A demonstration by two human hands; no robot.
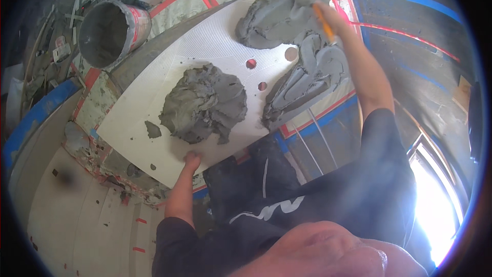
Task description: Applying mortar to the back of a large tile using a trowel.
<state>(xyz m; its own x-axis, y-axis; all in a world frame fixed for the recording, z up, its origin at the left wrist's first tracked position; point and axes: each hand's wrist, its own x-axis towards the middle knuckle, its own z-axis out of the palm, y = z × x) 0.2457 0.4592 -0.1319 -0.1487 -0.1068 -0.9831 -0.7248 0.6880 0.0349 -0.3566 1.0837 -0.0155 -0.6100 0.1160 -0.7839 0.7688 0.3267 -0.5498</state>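
Note:
My right hand (328, 15) is closed on the orange handle of a trowel (325, 23), whose blurred blade is over a spread mound of grey mortar (271, 18) at the white panel's (133, 118) upper right. A second smeared band of mortar (307, 79) runs down the panel's right side. A large lumpy heap (202, 105) lies left of centre on the panel. My left hand (192, 160) rests below that heap near the panel's lower edge, fingers curled; what they hold, if anything, is hidden. The panel has ridged lines and several round holes.
A bucket (102, 38) coated with grey mix stands at upper left, beside scrap strips (56, 25). Red and blue tape (394, 0) marks the surrounding surfaces. A dark mat or cloth (230, 174) lies below the panel. A bright opening (430, 200) is at lower right.

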